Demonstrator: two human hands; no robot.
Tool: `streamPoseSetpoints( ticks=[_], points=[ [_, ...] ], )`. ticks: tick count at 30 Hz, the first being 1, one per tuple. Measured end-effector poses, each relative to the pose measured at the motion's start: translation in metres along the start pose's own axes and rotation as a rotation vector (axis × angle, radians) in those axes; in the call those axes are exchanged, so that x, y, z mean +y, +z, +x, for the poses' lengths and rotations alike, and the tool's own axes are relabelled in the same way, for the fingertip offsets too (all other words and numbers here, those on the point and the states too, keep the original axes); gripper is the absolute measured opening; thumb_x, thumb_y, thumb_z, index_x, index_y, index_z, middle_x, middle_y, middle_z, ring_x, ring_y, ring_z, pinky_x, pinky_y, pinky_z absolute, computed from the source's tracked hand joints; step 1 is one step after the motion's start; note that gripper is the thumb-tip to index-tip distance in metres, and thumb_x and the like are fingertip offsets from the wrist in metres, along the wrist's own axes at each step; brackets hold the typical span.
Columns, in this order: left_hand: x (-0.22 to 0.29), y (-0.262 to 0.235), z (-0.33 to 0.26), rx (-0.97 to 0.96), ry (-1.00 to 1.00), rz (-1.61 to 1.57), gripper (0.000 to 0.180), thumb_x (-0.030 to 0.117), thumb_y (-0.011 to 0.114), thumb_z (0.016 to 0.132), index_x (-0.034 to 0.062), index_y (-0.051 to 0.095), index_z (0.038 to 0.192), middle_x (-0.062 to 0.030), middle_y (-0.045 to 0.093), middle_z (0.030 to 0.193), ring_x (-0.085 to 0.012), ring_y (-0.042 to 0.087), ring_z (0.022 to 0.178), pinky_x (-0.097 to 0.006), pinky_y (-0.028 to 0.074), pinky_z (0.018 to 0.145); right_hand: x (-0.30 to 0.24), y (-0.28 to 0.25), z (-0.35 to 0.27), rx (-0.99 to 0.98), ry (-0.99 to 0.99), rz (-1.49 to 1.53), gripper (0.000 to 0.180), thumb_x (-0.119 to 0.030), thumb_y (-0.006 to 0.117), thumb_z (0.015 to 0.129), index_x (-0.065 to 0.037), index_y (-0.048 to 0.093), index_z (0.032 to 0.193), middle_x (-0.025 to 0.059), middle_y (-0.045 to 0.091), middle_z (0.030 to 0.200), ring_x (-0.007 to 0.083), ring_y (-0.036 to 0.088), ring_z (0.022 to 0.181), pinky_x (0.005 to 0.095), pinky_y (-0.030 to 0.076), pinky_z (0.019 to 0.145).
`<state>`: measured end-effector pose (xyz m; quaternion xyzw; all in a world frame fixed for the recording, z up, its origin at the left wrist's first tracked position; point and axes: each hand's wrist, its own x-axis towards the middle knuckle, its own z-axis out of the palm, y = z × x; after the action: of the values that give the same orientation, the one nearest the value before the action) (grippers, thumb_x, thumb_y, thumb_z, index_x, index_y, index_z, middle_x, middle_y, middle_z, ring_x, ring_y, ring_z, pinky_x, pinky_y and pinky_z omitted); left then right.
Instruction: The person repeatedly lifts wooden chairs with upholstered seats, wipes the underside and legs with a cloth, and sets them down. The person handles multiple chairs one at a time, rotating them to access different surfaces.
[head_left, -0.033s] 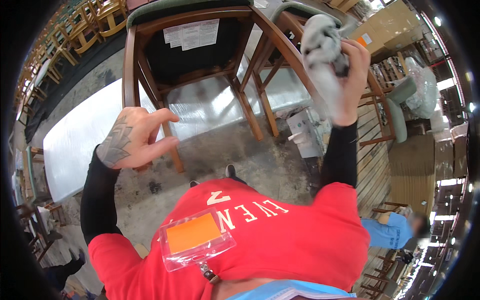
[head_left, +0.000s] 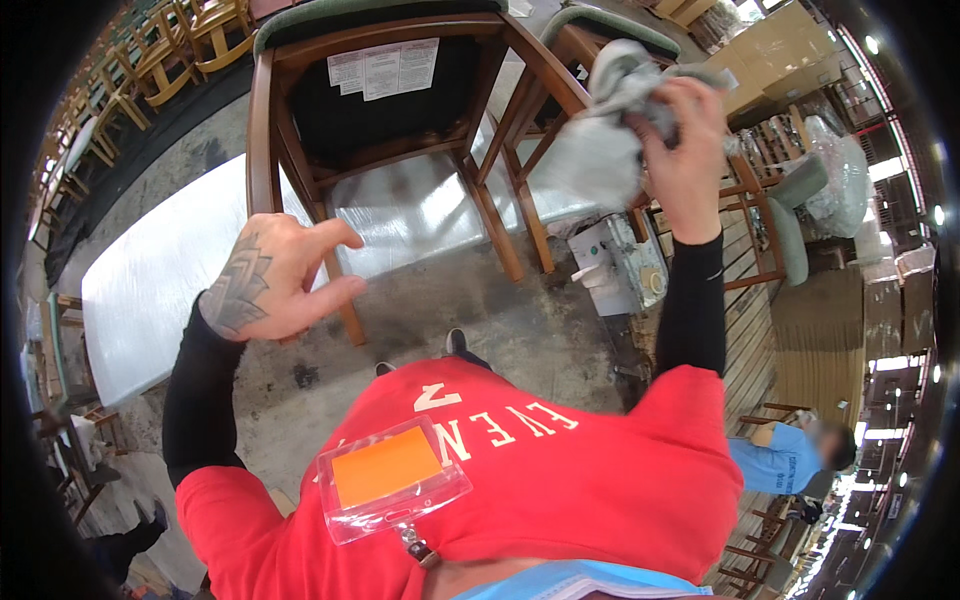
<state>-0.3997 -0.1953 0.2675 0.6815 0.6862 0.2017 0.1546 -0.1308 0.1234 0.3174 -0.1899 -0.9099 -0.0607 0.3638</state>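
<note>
A brown wooden chair (head_left: 262, 130) stands tipped in front of me, its black underside and stuck-on paper labels (head_left: 385, 68) facing me. My left hand (head_left: 280, 278) is by the chair's left leg, thumb and forefinger apart, with nothing seen between them. Whether its other fingers touch the wood is hidden. A crumpled grey-white cloth (head_left: 605, 150) is bunched in my right hand (head_left: 688, 150), whose fingers close round it. That hand is raised at the chair's right side, and the cloth's loose end is blurred by motion.
Another wooden chair (head_left: 535, 155) with a green-grey pad stands behind on the right. Beyond the chairs lies a plastic-wrapped pale surface (head_left: 170, 270). A box-like object (head_left: 605, 270) sits below my right hand. Cardboard boxes (head_left: 775, 55) and a person in blue (head_left: 780, 460) are on the right.
My right hand has shifted slightly left, and the cloth's loose end has swung out to the left. My left hand has barely moved.
</note>
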Motion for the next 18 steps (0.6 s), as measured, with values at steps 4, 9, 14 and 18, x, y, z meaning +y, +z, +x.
streamPoseSetpoints(
  ticks=[4,9,14,18],
  points=[
    [-0.010,0.016,-0.008,0.180,0.118,-0.079,0.023,0.030,0.072,0.085,0.0078,0.070,0.089,-0.0026,0.055,0.047,-0.0204,0.058,0.044,-0.032,0.046,0.053,0.005,0.038,-0.035,-0.515,-0.007,-0.369,0.057,-0.033,0.083,0.076,-0.013,0.060,0.124,0.0337,0.047,0.134,0.0482,0.052,0.123,0.0517,0.045,0.105],
    [-0.010,0.014,-0.012,0.206,0.123,-0.108,0.022,0.030,0.074,0.084,0.0096,0.067,0.086,-0.0020,0.055,0.047,-0.0235,0.058,0.046,-0.035,0.046,0.060,0.025,0.098,0.019,-0.682,0.162,-0.390,0.078,-0.030,0.083,0.071,-0.001,0.044,0.132,0.0307,0.064,0.109,0.0483,0.067,0.093,0.0507,0.058,0.081],
    [-0.013,0.014,-0.014,0.243,0.138,-0.136,0.021,0.030,0.075,0.082,0.0117,0.064,0.083,-0.0016,0.054,0.048,-0.0237,0.057,0.046,-0.035,0.044,0.059,0.046,0.204,0.117,-0.766,0.137,-0.362,0.105,-0.042,0.080,0.065,0.010,0.035,0.144,0.0296,0.070,0.106,0.0410,0.069,0.101,0.0450,0.056,0.088],
    [-0.016,0.017,-0.011,0.209,0.141,-0.177,0.022,0.029,0.078,0.079,0.0131,0.063,0.081,-0.0007,0.052,0.048,-0.0214,0.054,0.046,-0.034,0.042,0.058,0.049,0.254,0.172,-0.681,0.229,-0.409,0.076,-0.058,0.081,0.064,0.000,0.071,0.111,0.0223,0.072,0.114,0.0378,0.070,0.105,0.0438,0.055,0.093]
  ],
)
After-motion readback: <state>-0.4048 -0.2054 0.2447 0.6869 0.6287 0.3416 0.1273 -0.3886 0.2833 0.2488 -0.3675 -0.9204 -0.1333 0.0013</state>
